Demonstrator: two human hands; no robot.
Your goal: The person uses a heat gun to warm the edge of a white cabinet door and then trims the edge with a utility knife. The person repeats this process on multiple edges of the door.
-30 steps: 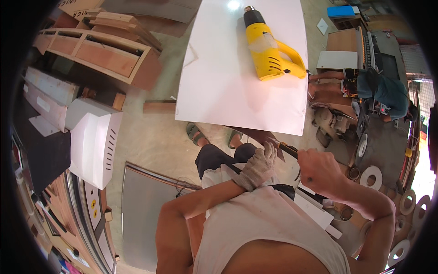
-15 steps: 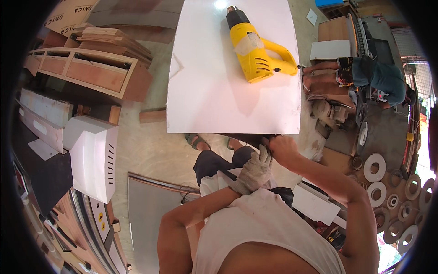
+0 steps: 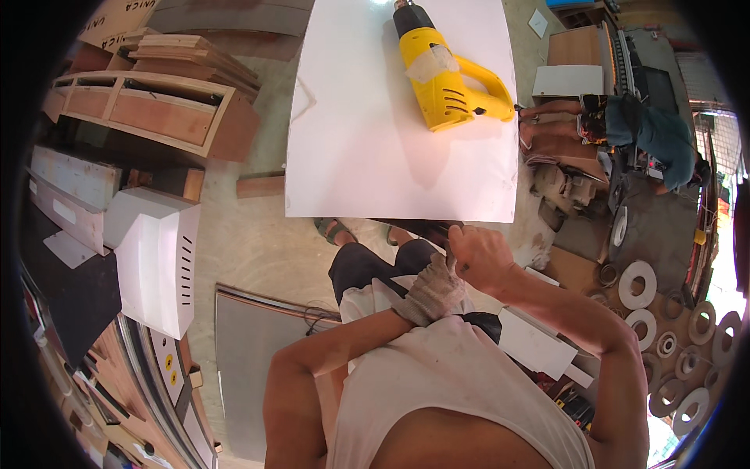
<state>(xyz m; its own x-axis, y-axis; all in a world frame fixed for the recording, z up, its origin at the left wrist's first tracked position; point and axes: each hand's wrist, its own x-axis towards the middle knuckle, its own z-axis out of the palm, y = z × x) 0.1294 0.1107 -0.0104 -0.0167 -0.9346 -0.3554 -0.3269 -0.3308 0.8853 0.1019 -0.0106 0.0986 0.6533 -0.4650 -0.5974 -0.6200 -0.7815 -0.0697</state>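
My left hand (image 3: 432,293), in a pale grey knitted glove, lies close to my body just below the white board's near edge. Its fingertips are tucked behind my right hand, so their grip is hidden. My bare right hand (image 3: 480,254) is closed, its fingers bent round at the end of a dark strip-like piece (image 3: 422,227) that shows under the board's edge. What exactly sits in those fingers cannot be made out. The two hands touch or overlap. Ahead of them a yellow heat gun (image 3: 441,86) rests on its side on the white board (image 3: 351,172).
At left are a wooden frame cabinet (image 3: 156,113), a white slotted housing (image 3: 156,258) and stacked panels. A grey sheet (image 3: 258,367) lies on the floor. Several ring-shaped discs (image 3: 638,285) are at right, where another person (image 3: 656,137) bends over a bench.
My right hand has shifted slightly left and turned, now covering the gloved fingers that were visible before. The board and heat gun sit a little higher in view.
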